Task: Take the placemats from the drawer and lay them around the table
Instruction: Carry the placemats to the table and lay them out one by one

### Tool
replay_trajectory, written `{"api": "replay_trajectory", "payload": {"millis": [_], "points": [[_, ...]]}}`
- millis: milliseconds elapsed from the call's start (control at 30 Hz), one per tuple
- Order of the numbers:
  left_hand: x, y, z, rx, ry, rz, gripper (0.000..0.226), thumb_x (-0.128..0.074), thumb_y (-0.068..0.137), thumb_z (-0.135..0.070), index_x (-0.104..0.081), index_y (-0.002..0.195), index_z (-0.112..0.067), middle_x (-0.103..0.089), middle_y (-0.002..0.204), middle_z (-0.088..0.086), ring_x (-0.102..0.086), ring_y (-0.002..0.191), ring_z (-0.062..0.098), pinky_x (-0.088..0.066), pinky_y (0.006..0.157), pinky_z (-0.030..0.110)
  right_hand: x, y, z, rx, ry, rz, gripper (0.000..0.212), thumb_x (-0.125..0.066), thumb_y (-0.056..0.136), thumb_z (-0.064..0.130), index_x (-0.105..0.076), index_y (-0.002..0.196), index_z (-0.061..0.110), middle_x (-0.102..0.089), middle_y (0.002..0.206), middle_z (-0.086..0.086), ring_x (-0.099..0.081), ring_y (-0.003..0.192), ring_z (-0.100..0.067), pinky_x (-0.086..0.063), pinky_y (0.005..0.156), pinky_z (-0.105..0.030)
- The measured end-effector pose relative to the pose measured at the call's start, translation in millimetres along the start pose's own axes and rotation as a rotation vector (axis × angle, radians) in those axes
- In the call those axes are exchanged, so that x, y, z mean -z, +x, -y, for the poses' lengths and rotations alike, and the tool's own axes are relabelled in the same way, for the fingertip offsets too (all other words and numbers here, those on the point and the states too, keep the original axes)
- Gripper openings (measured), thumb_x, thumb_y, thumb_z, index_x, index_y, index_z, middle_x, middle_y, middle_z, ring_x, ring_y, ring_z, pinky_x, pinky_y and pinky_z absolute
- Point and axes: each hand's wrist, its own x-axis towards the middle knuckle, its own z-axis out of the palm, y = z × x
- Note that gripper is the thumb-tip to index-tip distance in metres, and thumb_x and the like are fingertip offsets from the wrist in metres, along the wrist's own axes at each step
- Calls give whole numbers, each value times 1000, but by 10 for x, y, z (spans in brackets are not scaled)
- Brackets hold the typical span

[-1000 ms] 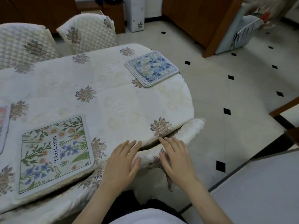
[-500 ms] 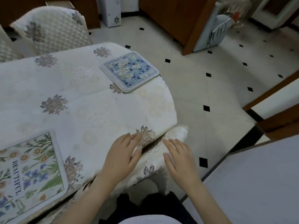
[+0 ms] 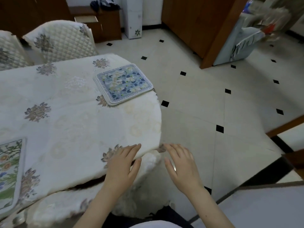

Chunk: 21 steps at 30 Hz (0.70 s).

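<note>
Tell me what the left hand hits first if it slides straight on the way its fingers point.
Probably nothing soon: the left hand points up and right across the tablecloth corner, so it likely runs off the table edge, passing right of the blue placemat stack.

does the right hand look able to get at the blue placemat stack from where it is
Probably yes. The right hand is open and holds nothing, and only bare tablecloth lies between it and the blue placemat stack at the table's far edge, though it looks like a long stretch.
</note>
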Motion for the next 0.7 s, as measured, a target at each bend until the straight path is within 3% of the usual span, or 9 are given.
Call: {"api": "replay_trajectory", "payload": {"millis": [267,467,700], "points": [[-639,420,-1095,-76,-63,16,44,-37,95,-36,-54,131,-18,-58,126,-6,-46,116,6,-31,99,18,629,74,-1098,31,-28,-10,48,-28,100,42,-43,142,22,-53,135,1,-45,127,-19,-33,109,-44],[-773,824,-1226,-97,13,42,46,-36,95,-36,-56,130,-14,-59,127,-4,-51,116,14,-35,99,26,748,205,-1492,-10,12,-48,48,-32,100,39,-46,141,20,-55,133,-1,-47,124,-20,-37,107,-44],[-1015,1649,-1346,-70,-62,-13,50,-32,96,-40,-54,133,-16,-57,129,-6,-47,117,8,-30,99,17,906,792,-1891,-39,14,-54,49,-31,99,39,-45,141,20,-56,132,-1,-46,123,-16,-39,105,-45]]}}
